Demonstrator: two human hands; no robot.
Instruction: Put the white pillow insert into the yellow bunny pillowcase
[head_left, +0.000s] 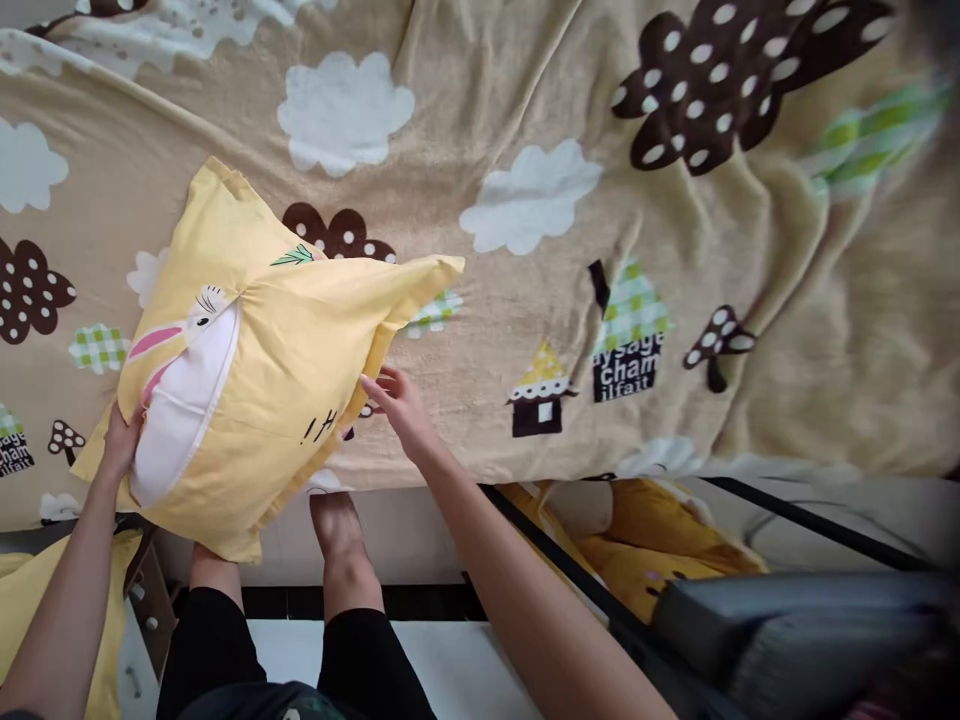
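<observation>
A yellow pillowcase (300, 350) with a rabbit print half covers a white pillow (184, 400) whose end sticks out of the opening at the left. My left hand (120, 445) grips the pillowcase's open edge beside the white pillow. My right hand (397, 400) presses against the pillowcase's right side, fingers stretched out and apart. The pillow rests on the edge of the bed.
A beige blanket (600, 180) printed with clouds, trees and houses covers the bed. My bare feet (337, 525) stand on the white floor below. More yellow bedding (645, 550) lies at the lower right beside a dark bar and a grey object (810, 630).
</observation>
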